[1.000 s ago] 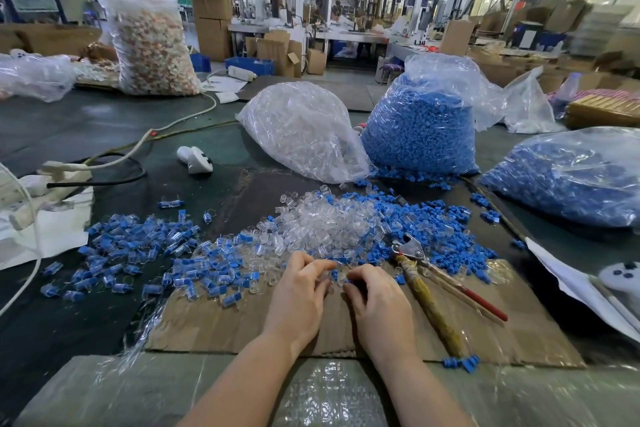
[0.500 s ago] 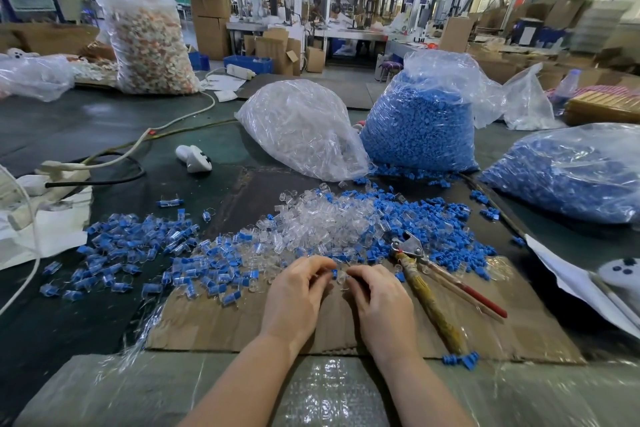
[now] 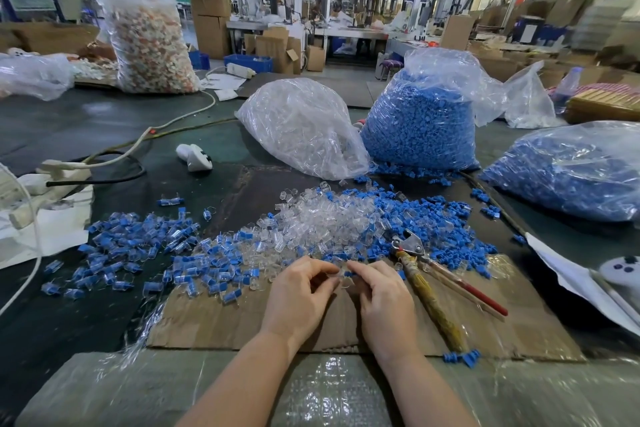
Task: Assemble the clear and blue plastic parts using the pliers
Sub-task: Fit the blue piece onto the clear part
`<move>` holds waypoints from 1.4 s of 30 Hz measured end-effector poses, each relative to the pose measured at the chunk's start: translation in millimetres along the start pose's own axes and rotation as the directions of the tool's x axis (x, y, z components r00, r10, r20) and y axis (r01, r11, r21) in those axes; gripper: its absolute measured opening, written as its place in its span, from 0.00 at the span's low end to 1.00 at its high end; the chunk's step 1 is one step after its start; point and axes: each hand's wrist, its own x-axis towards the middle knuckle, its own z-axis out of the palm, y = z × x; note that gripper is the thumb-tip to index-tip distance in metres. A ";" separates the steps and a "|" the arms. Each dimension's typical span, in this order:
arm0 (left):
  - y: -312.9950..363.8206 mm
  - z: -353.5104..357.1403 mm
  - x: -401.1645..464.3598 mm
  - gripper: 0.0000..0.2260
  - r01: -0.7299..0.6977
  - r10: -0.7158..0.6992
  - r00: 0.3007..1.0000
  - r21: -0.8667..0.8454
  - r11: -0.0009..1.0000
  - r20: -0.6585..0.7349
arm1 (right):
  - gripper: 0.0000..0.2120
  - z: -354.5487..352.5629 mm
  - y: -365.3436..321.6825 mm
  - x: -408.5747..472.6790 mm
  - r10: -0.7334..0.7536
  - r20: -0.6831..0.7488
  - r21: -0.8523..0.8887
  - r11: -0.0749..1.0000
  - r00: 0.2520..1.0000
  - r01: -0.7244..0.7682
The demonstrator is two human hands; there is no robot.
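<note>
where the corrugated cardboard sheet (image 3: 221,326) lies flat on the dark counter (image 3: 69,315), both hands meet at its far edge. the left hand (image 3: 300,295) has curled fingers and pinches a small clear plastic part (image 3: 341,277) at the fingertips; the right hand (image 3: 384,298) is curled likewise and pinches the same small part from the other side, with a fleck of blue showing between the fingertips. whether that blue piece is seated in the clear one cannot be told. just beyond the hands sits a loose heap of clear parts (image 3: 322,218), glossy, transparent and short-bodied, merging on its right with a scatter of blue parts (image 3: 440,222), matte and opaque with ribbed outlines. to the left lies a spread of assembled pieces (image 3: 138,246), each a clear shell with a blue core. the pliers (image 3: 436,281) rest on the cardboard just right of the right hand, untouched: bare metal head toward the parts, one handle wrapped in worn yellowish tape, the other thin with a red tip. behind the heaps stand crinkled translucent bags: a bag of clear parts (image 3: 301,128), a bag of blue parts (image 3: 422,121) upright beside it, and a second blue bag (image 3: 568,170) lying at far right. a sheet of bubbled plastic film (image 3: 332,392) covers the near counter edge.
</note>
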 end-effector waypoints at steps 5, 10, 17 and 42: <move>-0.9 -1.9 -0.1 0.14 0.081 -0.081 0.997 -0.126 0.989 0.003 | 0.06 -1.9 -1.6 -2.0 0.038 -0.094 0.127 0.992 0.995 -0.026; -0.5 -1.2 0.8 0.13 0.115 -0.114 0.993 -0.152 0.982 0.014 | 0.02 -1.8 -1.3 -2.5 0.052 -0.027 0.173 0.984 0.998 -0.047; -0.4 -2.2 0.8 0.11 0.120 -0.119 0.993 -0.171 0.978 0.017 | 0.06 -2.0 -3.5 -2.7 0.016 -0.013 0.074 0.997 1.000 -0.015; 1.3 -6.0 0.7 0.09 0.122 -0.103 0.990 -0.210 0.970 0.099 | 0.07 -1.8 -5.6 -2.4 -0.140 -0.024 0.055 0.989 0.990 0.141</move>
